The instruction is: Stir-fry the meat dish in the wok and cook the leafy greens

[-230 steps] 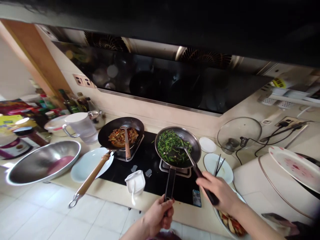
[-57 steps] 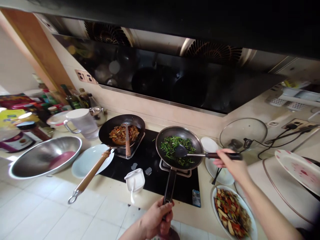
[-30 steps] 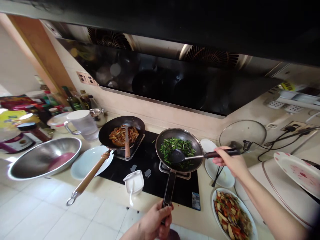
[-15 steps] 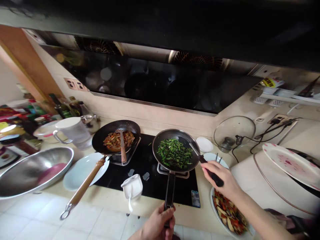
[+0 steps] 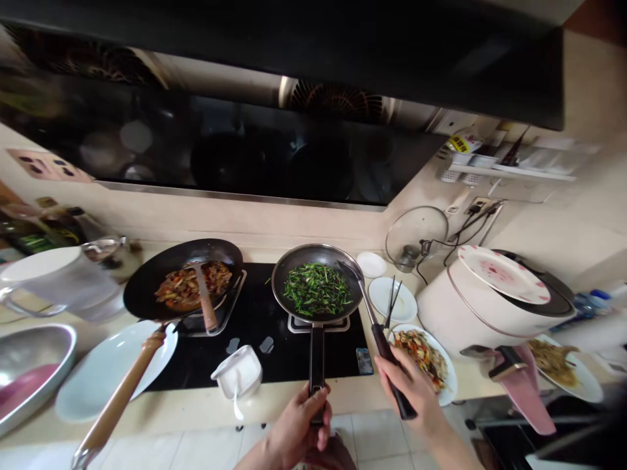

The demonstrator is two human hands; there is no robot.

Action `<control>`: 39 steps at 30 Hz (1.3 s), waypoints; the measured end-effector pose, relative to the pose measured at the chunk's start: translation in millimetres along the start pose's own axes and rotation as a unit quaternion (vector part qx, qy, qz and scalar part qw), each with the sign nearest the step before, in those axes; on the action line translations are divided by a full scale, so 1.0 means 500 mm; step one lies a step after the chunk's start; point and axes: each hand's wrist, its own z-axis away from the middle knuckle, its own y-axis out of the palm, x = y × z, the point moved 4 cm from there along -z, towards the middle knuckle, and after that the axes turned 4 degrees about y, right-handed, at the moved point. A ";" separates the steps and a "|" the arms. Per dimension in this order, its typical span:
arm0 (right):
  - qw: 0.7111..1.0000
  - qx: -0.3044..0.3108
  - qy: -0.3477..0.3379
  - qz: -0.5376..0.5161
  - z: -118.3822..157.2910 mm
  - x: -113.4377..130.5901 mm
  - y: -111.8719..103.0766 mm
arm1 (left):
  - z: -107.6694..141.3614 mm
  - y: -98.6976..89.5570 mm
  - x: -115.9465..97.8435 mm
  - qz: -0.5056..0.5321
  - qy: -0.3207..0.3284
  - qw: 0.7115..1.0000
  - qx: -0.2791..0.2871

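My left hand [image 5: 304,418] is wrapped round the black handle of a frying pan [image 5: 317,282] on the right burner. Chopped green vegetables [image 5: 313,289] lie in that pan. In my right hand [image 5: 409,385] is the black handle of a spatula [image 5: 368,301], its metal head resting inside the pan's right side. On the left burner stands a wok [image 5: 140,287] with cooked food and a second, wooden-handled spatula [image 5: 203,294] in it; neither hand touches it.
Left lie a pale blue plate [image 5: 78,391], a metal bowl [image 5: 63,352] and a pitcher [image 5: 73,287]. A white container [image 5: 240,372] sits in front. Right are a plate with chopsticks [image 5: 379,297], a food plate [image 5: 453,385] and a white cooker [image 5: 441,300].
The view has turned to the right. My right hand has moved lower and nearer, and the spatula is now steeper, with its head at the pan's upper right. My left hand still grips the handle.
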 end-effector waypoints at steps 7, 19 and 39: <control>0.987 -0.118 0.103 -0.018 0.068 -0.007 0.008 | 0.007 -0.005 -0.002 -0.013 -0.035 0.999 0.030; 0.983 -0.061 0.172 0.003 0.207 -0.077 0.214 | 0.052 -0.054 0.003 -0.066 -0.049 0.993 0.089; 0.964 0.116 0.240 0.013 0.359 -0.164 0.331 | 0.049 -0.087 0.040 -0.001 0.004 0.998 0.065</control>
